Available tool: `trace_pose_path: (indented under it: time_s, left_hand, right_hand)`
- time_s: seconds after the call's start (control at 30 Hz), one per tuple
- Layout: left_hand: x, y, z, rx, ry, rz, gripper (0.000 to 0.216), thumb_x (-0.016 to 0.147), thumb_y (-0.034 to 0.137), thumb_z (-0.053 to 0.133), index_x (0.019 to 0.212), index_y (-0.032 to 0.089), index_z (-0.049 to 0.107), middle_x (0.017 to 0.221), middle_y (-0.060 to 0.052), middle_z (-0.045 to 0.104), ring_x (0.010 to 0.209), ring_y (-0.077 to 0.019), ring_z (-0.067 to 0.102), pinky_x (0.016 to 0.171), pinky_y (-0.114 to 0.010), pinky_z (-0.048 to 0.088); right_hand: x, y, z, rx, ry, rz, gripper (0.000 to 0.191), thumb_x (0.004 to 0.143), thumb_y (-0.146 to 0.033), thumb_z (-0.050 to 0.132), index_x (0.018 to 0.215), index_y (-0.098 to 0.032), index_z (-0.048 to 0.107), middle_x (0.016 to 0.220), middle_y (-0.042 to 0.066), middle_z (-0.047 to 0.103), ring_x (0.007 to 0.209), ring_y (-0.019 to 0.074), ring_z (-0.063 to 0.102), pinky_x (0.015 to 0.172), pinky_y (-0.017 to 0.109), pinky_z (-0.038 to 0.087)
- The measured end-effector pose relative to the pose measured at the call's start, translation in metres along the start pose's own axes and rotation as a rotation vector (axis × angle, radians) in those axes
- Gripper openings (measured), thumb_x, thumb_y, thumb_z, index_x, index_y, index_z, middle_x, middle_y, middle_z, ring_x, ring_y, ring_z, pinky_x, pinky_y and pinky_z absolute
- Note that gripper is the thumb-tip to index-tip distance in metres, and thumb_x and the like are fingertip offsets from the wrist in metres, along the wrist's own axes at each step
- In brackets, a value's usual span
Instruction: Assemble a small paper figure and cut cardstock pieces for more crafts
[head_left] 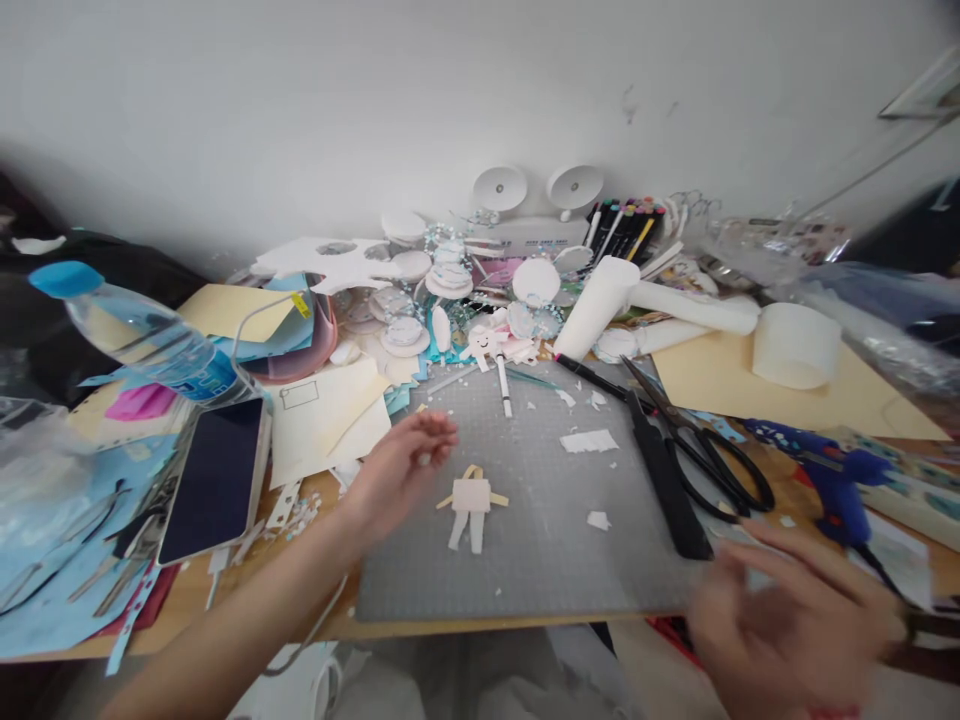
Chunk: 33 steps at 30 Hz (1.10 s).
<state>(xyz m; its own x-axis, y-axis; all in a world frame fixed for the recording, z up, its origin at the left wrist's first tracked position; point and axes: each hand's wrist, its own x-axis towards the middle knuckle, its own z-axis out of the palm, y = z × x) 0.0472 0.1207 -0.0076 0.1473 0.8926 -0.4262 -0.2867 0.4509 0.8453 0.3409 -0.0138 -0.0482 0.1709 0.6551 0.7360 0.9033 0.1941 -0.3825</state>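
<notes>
Two hands, both empty, fingers spread: left hand (401, 468) beside one paper figure (472, 505); right hand (795, 625) blurred.

Clear plastic water bottle with blue cap (139, 335), lying tilted at far left. Dark-screened smartphone (217, 478), flat on blue paper scraps. Black-handled scissors (701, 450), just beside a long black bar (identity unclear) (664, 478). Blue glue gun (829, 478), at right on the wooden table (525, 628). White paper rolls (600, 305), upright behind. Set of coloured markers (626, 225), against the wall. White cylindrical tape roll (795, 345), on tan card.
</notes>
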Motion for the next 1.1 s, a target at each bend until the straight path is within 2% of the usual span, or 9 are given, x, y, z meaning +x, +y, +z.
trace_pose_path:
  time_s: [0.03,0.2,0.3,0.4,0.5,0.6,0.73,0.97,1.1]
  left_hand:
    - [0.011,-0.002,0.001,0.079,-0.017,0.085,0.019,0.074,0.003,0.051,0.085,0.016,0.06,0.09,-0.004,0.063,0.083,-0.0129,0.06,0.082,-0.026,0.049]
    - [0.054,-0.007,-0.003,0.482,-0.053,0.427,0.013,0.087,0.016,0.049,0.089,0.019,0.062,0.093,-0.003,0.061,0.101,-0.0205,0.054,0.106,-0.042,0.036]
    - [0.04,-0.003,-0.014,0.676,-0.098,0.59,0.016,0.092,0.024,0.049,0.103,0.02,0.061,0.112,-0.007,0.06,0.118,-0.0237,0.048,0.112,-0.046,0.028]
    - [0.003,-0.002,-0.028,0.849,-0.21,0.686,0.02,0.091,0.028,0.055,0.11,0.023,0.061,0.121,-0.006,0.06,0.122,-0.024,0.049,0.112,-0.044,0.03]
    - [-0.026,-0.011,-0.037,1.145,-0.325,0.737,0.033,0.087,0.025,0.064,0.119,0.023,0.057,0.125,-0.008,0.059,0.12,-0.0248,0.051,0.106,-0.042,0.039]
    - [-0.032,-0.024,-0.037,1.457,-0.405,0.762,0.03,0.086,0.022,0.066,0.114,0.02,0.056,0.119,-0.008,0.062,0.112,-0.0255,0.054,0.097,-0.04,0.046]
    - [-0.023,-0.034,-0.029,1.511,-0.406,0.77,0.01,0.09,0.018,0.06,0.1,0.018,0.059,0.106,-0.007,0.064,0.1,-0.0243,0.056,0.09,-0.039,0.048]
    - [-0.021,-0.029,-0.018,1.61,-0.321,0.776,0.011,0.091,0.022,0.062,0.1,0.017,0.061,0.104,-0.008,0.065,0.097,-0.0253,0.056,0.084,-0.041,0.047]
    - [-0.02,-0.026,-0.021,1.623,-0.327,0.792,0.016,0.09,0.031,0.064,0.098,0.017,0.062,0.102,-0.008,0.067,0.096,-0.0257,0.059,0.084,-0.041,0.046]
  right_hand:
    - [0.013,-0.017,0.013,0.038,0.064,-0.117,0.024,0.073,-0.009,0.062,0.09,-0.025,0.059,0.089,0.005,0.064,0.08,0.0243,0.063,0.072,0.041,0.05]
    - [0.06,-0.069,0.1,0.192,-0.449,-0.135,0.015,0.091,-0.016,0.045,0.1,-0.02,0.056,0.093,0.007,0.064,0.088,0.0199,0.065,0.076,0.032,0.053]
    - [0.073,-0.07,0.146,0.123,-0.537,-0.035,0.014,0.091,-0.021,0.052,0.103,-0.017,0.056,0.093,0.009,0.064,0.084,0.0224,0.065,0.072,0.033,0.052]
    - [0.08,-0.065,0.17,0.063,-0.605,0.06,0.015,0.09,-0.019,0.056,0.105,-0.013,0.058,0.093,0.01,0.066,0.084,0.0225,0.065,0.072,0.034,0.053]
    - [0.084,-0.059,0.172,0.039,-0.665,0.13,0.018,0.093,-0.023,0.059,0.108,-0.013,0.061,0.101,0.008,0.066,0.09,0.0194,0.065,0.079,0.037,0.055]
    - [0.086,-0.055,0.165,0.031,-0.718,0.187,0.028,0.095,-0.033,0.059,0.116,-0.015,0.06,0.113,0.007,0.064,0.096,0.0188,0.065,0.084,0.04,0.055]
    - [0.095,-0.063,0.165,0.016,-0.797,0.256,0.032,0.095,-0.034,0.059,0.121,-0.016,0.059,0.119,0.008,0.063,0.102,0.0209,0.064,0.087,0.043,0.055]
    - [0.122,-0.068,0.175,0.146,-1.017,0.403,0.033,0.095,-0.035,0.059,0.123,-0.018,0.058,0.125,0.009,0.06,0.105,0.0221,0.062,0.088,0.043,0.054]
    - [0.12,-0.051,0.144,0.374,-1.123,0.482,0.027,0.095,-0.038,0.057,0.102,-0.013,0.064,0.096,0.005,0.067,0.079,0.0155,0.065,0.07,0.032,0.056]
